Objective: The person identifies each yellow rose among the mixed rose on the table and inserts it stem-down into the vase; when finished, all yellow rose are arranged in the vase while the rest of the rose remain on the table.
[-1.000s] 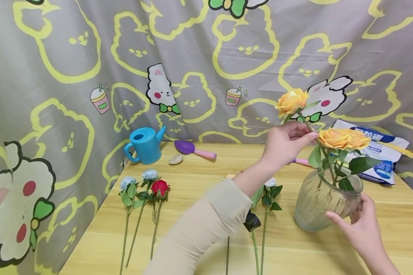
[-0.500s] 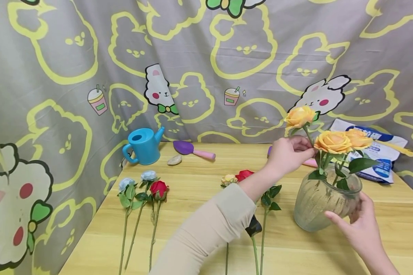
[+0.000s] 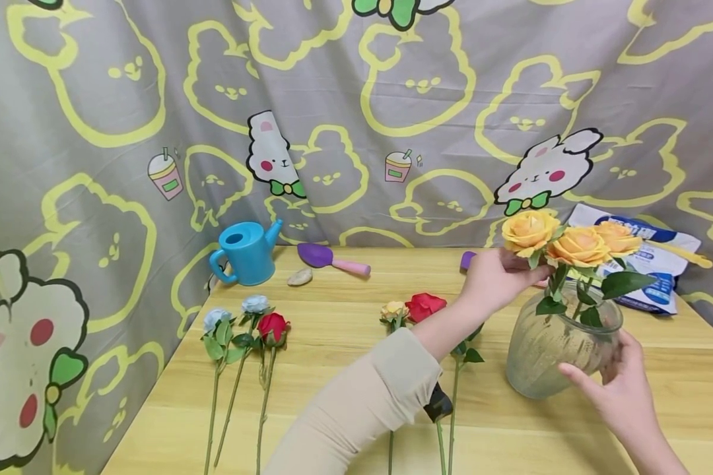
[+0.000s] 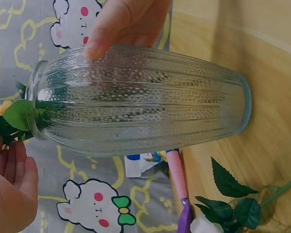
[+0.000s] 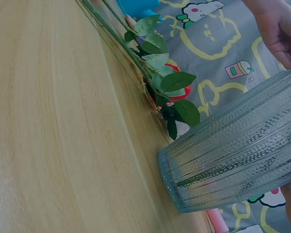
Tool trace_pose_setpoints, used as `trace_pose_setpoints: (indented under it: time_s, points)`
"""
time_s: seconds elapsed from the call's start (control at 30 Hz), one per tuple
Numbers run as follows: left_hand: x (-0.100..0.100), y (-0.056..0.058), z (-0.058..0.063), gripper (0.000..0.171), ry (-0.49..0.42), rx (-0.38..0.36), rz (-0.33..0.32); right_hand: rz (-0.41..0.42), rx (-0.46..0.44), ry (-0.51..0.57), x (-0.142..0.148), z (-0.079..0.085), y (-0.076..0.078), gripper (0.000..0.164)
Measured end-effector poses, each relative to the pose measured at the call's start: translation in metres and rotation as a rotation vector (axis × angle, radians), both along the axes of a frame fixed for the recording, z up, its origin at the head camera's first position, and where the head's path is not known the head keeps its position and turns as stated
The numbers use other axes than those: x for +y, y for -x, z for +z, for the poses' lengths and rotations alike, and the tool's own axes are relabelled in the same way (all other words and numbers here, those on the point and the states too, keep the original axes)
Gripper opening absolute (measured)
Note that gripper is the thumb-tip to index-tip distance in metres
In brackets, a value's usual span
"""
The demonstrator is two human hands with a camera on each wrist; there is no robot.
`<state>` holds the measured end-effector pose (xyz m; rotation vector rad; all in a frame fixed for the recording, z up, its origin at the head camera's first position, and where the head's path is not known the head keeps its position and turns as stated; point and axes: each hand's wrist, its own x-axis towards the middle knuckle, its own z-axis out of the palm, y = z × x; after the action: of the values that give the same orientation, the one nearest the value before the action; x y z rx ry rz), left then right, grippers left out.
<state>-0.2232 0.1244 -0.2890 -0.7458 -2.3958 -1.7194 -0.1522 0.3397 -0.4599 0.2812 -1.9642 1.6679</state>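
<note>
My left hand (image 3: 500, 280) pinches the stem of a yellow rose (image 3: 530, 231) just under its bloom, over the mouth of a ribbed clear glass vase (image 3: 561, 349). Two more yellow roses (image 3: 579, 247) stand in the vase, their green leaves at its rim. My right hand (image 3: 624, 389) grips the vase's side, thumb on the near face and fingers wrapped behind. In the left wrist view, the left fingers (image 4: 19, 167) are beside the leaves at the vase's neck. The vase tilts slightly on the table. In the right wrist view, a dark stem end (image 5: 203, 177) shows through the lower glass.
On the left lie two pale blue roses (image 3: 255, 304) and a red rose (image 3: 273, 328). More flowers, including a red one (image 3: 425, 307), lie partly under my left forearm. Behind stand a blue watering can (image 3: 246, 254), a purple trowel (image 3: 316, 255), a stone (image 3: 300, 277) and a printed bag (image 3: 659, 264).
My left hand has moved down and slightly right with the yellow rose, whose bloom now sits beside the other two. The right hand stays on the vase.
</note>
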Motion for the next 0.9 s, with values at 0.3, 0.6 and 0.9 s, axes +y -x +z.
trace_pose_setpoints:
  time_s: [0.3,0.6,0.9]
  points:
    - [0.008,-0.002,-0.001,0.025,-0.358,-0.2,0.001,0.028,0.025,0.022,-0.001,0.004,-0.001,0.094]
    - [0.014,0.001,-0.013,0.022,-0.408,-0.289,-0.066,0.03,0.011,0.023,-0.001,0.002,0.0,0.095]
    - [0.02,0.004,-0.016,0.019,-0.491,-0.4,-0.113,0.026,-0.001,0.034,0.001,0.0,0.0,0.095]
